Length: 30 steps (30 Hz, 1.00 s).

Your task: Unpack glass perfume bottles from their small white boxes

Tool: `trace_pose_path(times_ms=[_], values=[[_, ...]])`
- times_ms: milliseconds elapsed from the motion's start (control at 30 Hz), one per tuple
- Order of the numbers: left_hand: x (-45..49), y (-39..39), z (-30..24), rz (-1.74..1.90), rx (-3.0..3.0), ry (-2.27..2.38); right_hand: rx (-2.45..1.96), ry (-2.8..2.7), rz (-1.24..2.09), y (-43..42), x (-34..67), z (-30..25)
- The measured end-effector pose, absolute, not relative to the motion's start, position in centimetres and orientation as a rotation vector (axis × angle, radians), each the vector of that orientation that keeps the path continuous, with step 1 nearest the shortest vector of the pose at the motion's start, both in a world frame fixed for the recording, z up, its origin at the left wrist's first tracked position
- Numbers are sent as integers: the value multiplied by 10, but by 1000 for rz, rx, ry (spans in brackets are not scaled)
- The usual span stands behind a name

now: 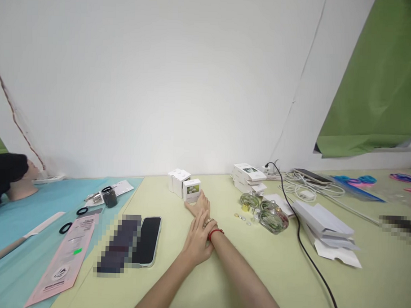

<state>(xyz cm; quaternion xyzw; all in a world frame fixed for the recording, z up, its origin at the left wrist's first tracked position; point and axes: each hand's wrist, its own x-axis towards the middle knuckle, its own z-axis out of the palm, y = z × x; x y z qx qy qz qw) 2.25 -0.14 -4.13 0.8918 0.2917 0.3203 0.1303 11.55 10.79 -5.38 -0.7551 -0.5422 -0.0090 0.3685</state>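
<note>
My right hand (201, 205) reaches forward to a small white box (192, 190) with a green picture on its front. Its thumb lies at the box's lower front and its fingers at the right side. Other white boxes (178, 182) stand just behind and to the left of that one. My left hand (199, 240) crosses over my right wrist, its fingers curled round it at a bead bracelet (208, 222). A red string bracelet (215, 234) sits just below on the same wrist. Part of the bead bracelet is hidden under the left fingers.
To the right are stacked white boxes (248, 173), glass bottles (272, 218), small caps (243, 218), folded white cartons (327, 228) and a black cable (300, 240). A phone (148, 242), a pink package (67, 257) and a black jar (109, 198) lie left.
</note>
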Motion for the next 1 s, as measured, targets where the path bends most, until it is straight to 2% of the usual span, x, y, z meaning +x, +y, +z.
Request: trace_pose_path(times_ms=[233,600,833,1000], values=[[22,5,-44,961,2466,884,-1996,-1405,-162,115,113,-63],[21,9,-44,1016,2428,915,-2034,-1431,-137,118,115,-65],[21,6,-45,1171,2781,437,-1989,-1428,-146,113,115,-64],[27,9,-49,1141,2743,549,-2014,-1437,-113,113,115,-61]])
